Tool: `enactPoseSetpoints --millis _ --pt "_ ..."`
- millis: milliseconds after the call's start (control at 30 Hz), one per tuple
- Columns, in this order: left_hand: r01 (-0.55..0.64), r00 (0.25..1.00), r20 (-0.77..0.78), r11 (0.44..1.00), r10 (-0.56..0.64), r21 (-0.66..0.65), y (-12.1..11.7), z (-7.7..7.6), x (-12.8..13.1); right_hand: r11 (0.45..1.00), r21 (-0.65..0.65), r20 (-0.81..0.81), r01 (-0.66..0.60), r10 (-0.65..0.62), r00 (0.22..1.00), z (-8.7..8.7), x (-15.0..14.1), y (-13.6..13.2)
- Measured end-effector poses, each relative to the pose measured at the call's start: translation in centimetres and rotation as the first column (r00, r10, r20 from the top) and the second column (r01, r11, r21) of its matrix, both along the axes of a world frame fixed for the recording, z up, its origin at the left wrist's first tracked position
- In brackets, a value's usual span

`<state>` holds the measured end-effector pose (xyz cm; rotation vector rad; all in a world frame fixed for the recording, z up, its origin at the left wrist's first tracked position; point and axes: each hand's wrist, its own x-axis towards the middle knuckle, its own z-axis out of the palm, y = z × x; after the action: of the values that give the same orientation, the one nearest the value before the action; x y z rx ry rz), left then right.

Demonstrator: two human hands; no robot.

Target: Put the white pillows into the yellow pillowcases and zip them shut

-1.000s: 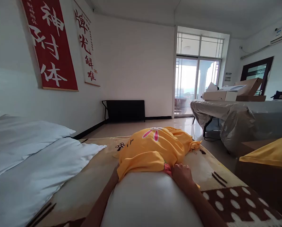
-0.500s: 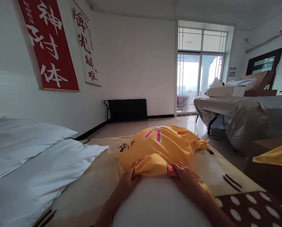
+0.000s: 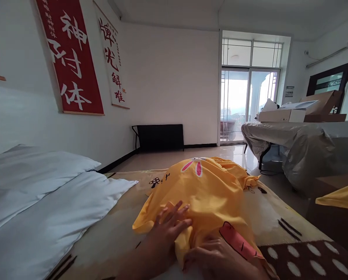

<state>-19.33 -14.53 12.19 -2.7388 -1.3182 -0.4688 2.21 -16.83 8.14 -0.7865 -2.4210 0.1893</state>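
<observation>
Before a plain white wall (image 3: 168,77), on a cream-and-brown patterned blanket (image 3: 104,229), lay a bulging yellow fabric cover (image 3: 214,198), its long axis seemingly running away from the wearer, its printed pink rabbit ears (image 3: 198,169) pointing nearward. The blanket bore its weight, apparently freeing the left hand (image 3: 168,229), fingers spread on the cloth, and right hand (image 3: 217,252), curled at the near end, grip unclear. White fabric pillows (image 3: 74,202) lay left.
</observation>
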Motion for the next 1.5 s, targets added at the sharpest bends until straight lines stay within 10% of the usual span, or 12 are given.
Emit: enactPoseSetpoints --millis 233,467,633,833,900,1067,1500 --pt "-0.113 0.952 0.289 0.993 0.098 0.033 1.5 -0.5 1.0 0.809 0.057 0.113 0.586 -0.588 0.801 1.1 4.5 3.0" --pt "-0.148 0.958 0.208 0.961 0.198 -0.235 -3.0 2.4 -1.8 0.827 -0.057 -0.297 0.559 -0.549 0.782 1.8 5.1 3.7" --pt "-0.122 0.936 0.207 0.814 0.284 -0.568 -3.6 3.0 -5.0 0.933 -0.144 0.125 0.328 -0.312 0.942 2.5 4.5 0.0" --pt "-0.321 0.883 0.321 0.940 0.341 -0.113 0.6 1.4 -3.5 0.858 -0.508 0.157 -0.078 0.182 0.971 4.2 7.1 -0.5" --pt "-0.214 0.931 0.294 0.976 0.218 -0.048 1.7 0.8 -2.7 0.825 -0.558 0.006 -0.087 0.108 0.994 4.5 8.1 0.9" --pt "-0.028 0.947 0.307 0.975 0.097 -0.222 3.3 -0.8 -1.9 0.918 -0.221 -0.036 0.328 -0.344 0.938 2.6 7.9 4.6" --pt "-0.100 0.899 0.401 0.973 0.178 -0.207 3.3 -1.3 -3.4 0.936 -0.106 0.079 0.336 -0.329 0.941 1.1 8.5 5.5"
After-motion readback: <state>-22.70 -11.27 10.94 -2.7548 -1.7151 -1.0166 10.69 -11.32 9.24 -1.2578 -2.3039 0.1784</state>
